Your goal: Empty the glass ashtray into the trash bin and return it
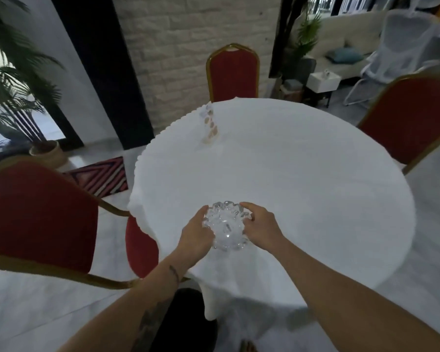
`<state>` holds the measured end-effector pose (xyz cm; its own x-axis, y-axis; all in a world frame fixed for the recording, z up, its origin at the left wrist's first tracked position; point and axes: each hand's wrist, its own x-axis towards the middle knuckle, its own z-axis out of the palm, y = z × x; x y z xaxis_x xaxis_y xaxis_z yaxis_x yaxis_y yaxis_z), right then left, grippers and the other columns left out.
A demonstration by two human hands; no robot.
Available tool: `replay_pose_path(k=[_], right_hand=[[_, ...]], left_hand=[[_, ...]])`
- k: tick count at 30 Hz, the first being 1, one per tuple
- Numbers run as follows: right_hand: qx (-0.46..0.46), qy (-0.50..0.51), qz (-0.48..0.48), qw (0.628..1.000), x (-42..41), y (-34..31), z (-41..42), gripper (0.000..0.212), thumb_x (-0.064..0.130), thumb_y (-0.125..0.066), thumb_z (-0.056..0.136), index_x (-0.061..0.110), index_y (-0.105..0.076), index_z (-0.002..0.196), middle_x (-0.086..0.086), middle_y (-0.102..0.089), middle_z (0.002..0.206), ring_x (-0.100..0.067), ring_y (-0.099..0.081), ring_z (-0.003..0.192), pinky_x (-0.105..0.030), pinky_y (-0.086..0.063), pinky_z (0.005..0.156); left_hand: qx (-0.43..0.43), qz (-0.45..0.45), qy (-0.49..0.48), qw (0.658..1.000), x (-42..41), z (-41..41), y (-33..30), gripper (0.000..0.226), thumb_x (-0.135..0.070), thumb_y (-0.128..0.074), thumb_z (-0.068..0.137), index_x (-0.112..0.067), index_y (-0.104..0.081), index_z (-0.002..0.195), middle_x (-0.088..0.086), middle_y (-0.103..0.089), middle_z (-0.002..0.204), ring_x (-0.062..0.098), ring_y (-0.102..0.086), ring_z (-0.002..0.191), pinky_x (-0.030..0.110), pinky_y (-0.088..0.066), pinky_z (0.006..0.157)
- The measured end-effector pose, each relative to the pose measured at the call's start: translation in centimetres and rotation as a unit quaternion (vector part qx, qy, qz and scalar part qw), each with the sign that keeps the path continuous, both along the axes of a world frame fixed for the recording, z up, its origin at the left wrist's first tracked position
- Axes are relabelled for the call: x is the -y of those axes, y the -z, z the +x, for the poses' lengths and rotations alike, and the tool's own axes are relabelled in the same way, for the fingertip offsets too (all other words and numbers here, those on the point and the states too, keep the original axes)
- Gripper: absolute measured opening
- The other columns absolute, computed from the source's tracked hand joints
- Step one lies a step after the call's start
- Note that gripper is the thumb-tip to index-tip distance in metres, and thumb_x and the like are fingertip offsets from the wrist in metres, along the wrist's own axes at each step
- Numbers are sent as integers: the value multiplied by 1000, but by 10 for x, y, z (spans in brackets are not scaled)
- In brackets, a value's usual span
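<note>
Here, 2 hands, the left hand (197,233) and right hand (258,226), clasp opposite sides of the glass ashtray (226,226) near the white-clothed desk's (302,189) front edge. Round, mouth up, no long axis; likely heavy, slippery and breakable, best gripped by its scalloped rim.

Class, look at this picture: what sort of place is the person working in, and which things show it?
Probably a banquet or event dining hall: a round table under a white tablecloth, red gold-framed banquet chairs around it, and a glass ashtray held between both hands.
</note>
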<state>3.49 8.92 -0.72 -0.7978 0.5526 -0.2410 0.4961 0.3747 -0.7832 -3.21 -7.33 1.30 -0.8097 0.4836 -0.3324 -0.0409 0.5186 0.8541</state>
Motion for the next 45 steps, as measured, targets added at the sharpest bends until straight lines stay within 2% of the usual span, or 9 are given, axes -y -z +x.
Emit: replay_pose_path(k=[3,6,14,22,29,33,38,42,45], right_hand=[[25,7,17,1000,-34,12,-12,51,11,-49,89,32,-59,134,-12,-70,119,-22,-63,84,-30,-51,81],[38,8,24,999,-59,23,-22,52,10,-49,89,34,-60,134,-7,-69,121,-20,-61,82,-26,-47,76],[54,-21,65,996,-85,39,-41,50,12,-48,91,30,-57,137,-9,-65,128,-31,-63,109,-36,-51,93],[69,-31,78,994,-89,51,-47,55,13,-47,92,27,-50,144,-6,-61,137,-29,-57,122,-35,-48,99],[81,-64,92,990,-89,50,-47,61,9,-48,87,23,-47,146,-8,-64,128,-30,-58,117,-32,-46,91],[91,-94,95,987,-92,48,-44,63,10,-50,87,21,-43,148,-9,-63,129,-31,-58,118,-35,-48,92],[100,-124,97,982,-93,40,-39,63,14,-49,89,25,-40,150,-8,-62,128,-28,-58,114,-33,-48,87],[108,-131,106,980,-90,34,-32,64,18,-47,86,28,-39,149,-6,-61,131,-28,-55,116,-37,-48,90],[125,-140,129,974,-87,28,-30,66,22,-47,89,28,-30,153,-10,-53,136,-30,-51,123,-40,-47,94]], left_hand=[[0,-18,-9,1000,-37,-11,13,50,-4,-44,84,-37,-58,119,-12,-69,106,15,-66,95,21,-53,70],[-6,-37,-24,999,-65,-19,22,52,-5,-45,88,-33,-53,131,-10,-65,115,13,-59,98,17,-42,75],[-30,-87,-20,996,-98,-36,35,47,-5,-45,86,-30,-57,124,-7,-69,107,12,-61,86,3,-37,55],[-6,-107,-35,994,-104,-43,33,63,8,-40,84,-24,-48,139,-17,-52,84,23,-62,82,31,-54,69],[-5,-114,-34,993,-104,-44,34,63,5,-43,82,-24,-50,137,-5,-61,101,23,-66,85,31,-57,66],[0,-116,-32,993,-104,-42,32,62,4,-44,82,-23,-49,138,-2,-61,108,26,-66,95,36,-59,76],[1,-133,-24,991,-102,-42,28,59,1,-43,82,-24,-52,134,-14,-51,83,23,-65,81,31,-56,64],[-3,-140,9,990,-94,-41,25,56,-5,-42,78,-25,-56,129,2,-66,108,22,-63,85,29,-53,68],[-28,-159,39,986,-84,-40,20,50,-6,-47,84,-16,-53,132,8,-61,130,25,-59,106,33,-51,90]])
